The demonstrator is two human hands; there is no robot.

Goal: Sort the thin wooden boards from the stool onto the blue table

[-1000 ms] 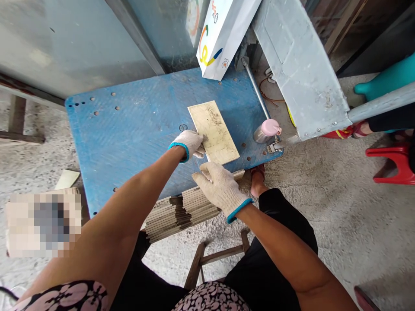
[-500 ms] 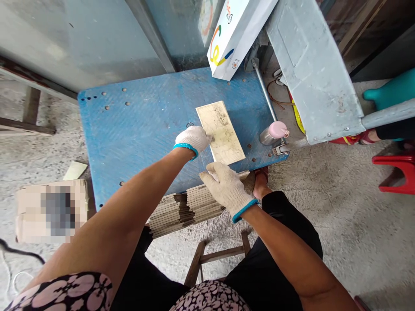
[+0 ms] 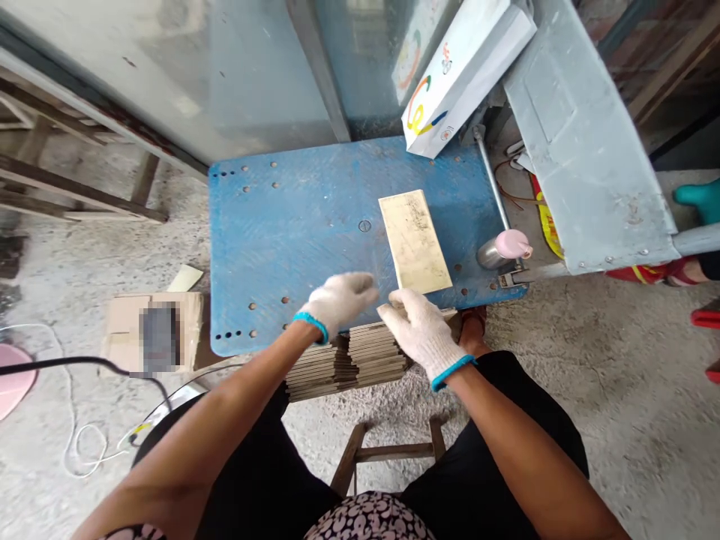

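A cream rectangular board (image 3: 419,244) with dark smudges lies on the blue tabletop (image 3: 292,232). My left hand (image 3: 340,298), in a white knit glove with a blue cuff, is over the table's near edge, left of the board. Its fingers stretch to the right and hold nothing. My right hand (image 3: 424,330), gloved the same way, is just below the board's near end, thumb and fingers apart and empty. Beneath both hands, a row of similar thin boards (image 3: 376,352) with a dark stained band stands packed together along the table's near side, partly hidden.
A white paper bag (image 3: 466,79) stands at the back right. A pink-lidded bottle (image 3: 500,247) is near the right edge beside a metal frame (image 3: 590,150). On the floor at left are a cardboard box (image 3: 121,322) and cables (image 3: 73,361). A wooden stool (image 3: 394,451) is below me.
My left hand has come off the board's left edge and drawn back toward me, fingers straightening. My right hand stays near the board's close end. The view has shifted left.
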